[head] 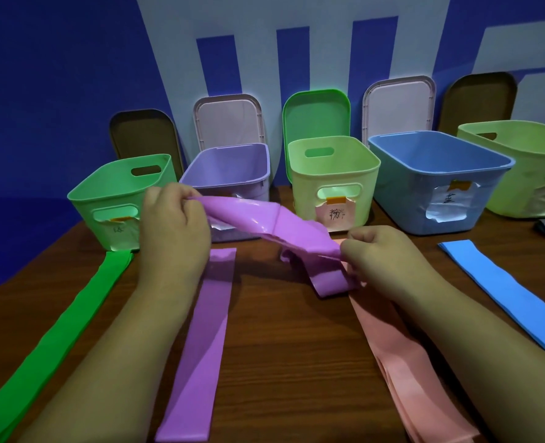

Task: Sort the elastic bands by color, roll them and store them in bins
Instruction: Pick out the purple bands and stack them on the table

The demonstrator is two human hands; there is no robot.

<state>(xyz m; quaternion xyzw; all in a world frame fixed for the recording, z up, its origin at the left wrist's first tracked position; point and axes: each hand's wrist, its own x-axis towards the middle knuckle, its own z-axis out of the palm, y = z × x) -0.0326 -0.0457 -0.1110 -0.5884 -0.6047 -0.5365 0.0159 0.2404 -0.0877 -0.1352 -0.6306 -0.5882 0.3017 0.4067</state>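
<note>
left hand and right hand each pinch an end of the crumpled purple elastic band in curled fingers, lifted above the surface near the purple bin, likely to straighten it for rolling.

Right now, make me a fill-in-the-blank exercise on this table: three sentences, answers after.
1. The left hand and right hand together pinch a crumpled band coloured ____.
2. The flat purple band lies on the table between the pink band and the ____ band.
3. The blue band lies to the ____ of the right hand.
Missing words: purple; green; right.
</note>
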